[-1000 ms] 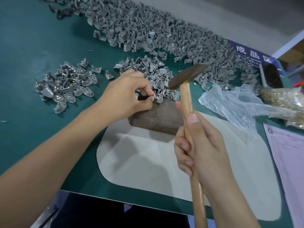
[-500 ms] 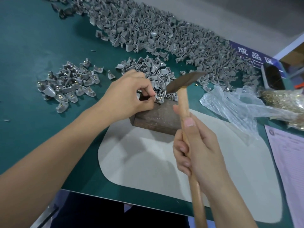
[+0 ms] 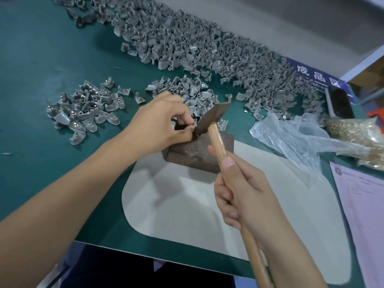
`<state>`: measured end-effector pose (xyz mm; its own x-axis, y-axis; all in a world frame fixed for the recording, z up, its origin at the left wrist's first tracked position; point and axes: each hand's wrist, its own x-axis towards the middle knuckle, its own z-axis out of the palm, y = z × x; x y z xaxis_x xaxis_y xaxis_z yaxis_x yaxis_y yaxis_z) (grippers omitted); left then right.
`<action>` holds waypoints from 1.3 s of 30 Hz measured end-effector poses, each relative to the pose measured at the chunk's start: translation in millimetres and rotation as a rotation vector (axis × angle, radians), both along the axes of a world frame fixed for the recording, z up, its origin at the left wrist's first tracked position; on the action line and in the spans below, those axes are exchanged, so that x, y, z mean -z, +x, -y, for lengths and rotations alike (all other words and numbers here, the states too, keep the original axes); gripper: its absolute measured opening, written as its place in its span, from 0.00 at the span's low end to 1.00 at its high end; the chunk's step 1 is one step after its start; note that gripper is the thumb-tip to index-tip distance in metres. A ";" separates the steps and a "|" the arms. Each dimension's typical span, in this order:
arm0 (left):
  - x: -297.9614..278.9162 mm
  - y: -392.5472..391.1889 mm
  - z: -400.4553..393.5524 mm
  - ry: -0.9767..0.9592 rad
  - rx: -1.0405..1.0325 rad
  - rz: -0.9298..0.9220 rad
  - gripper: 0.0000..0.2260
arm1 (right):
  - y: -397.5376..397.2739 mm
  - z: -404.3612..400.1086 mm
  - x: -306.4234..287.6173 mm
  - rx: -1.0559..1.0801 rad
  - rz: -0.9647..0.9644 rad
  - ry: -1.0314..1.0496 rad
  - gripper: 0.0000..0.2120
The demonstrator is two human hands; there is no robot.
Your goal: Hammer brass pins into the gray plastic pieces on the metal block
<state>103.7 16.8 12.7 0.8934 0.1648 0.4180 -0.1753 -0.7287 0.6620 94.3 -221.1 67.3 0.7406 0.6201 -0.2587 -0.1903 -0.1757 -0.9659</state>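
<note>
Left hand (image 3: 160, 123) resting on the far left corner of the metal block (image 3: 199, 151), thumb and forefinger pinching what looks like a gray plastic piece (image 3: 192, 129), mostly hidden. Right hand (image 3: 247, 196) wrapped round the hammer (image 3: 216, 129) handle, head down at the pinched piece. Block on a pale mat (image 3: 187, 204) near the table's front edge. Behind: small pile (image 3: 193, 92), big heap (image 3: 197, 44) along the far edge. Pinned pieces (image 3: 87, 110) at left; bag of brass pins (image 3: 357, 134) and paper (image 3: 361, 215) at right.

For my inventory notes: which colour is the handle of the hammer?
Light, natural wood tan; the hammer handle shows best in the head view.
</note>
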 end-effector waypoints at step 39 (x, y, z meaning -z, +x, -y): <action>3.5 1.6 -2.5 -0.017 0.003 0.017 0.04 | 6.2 -1.1 1.7 -0.011 0.028 0.001 0.15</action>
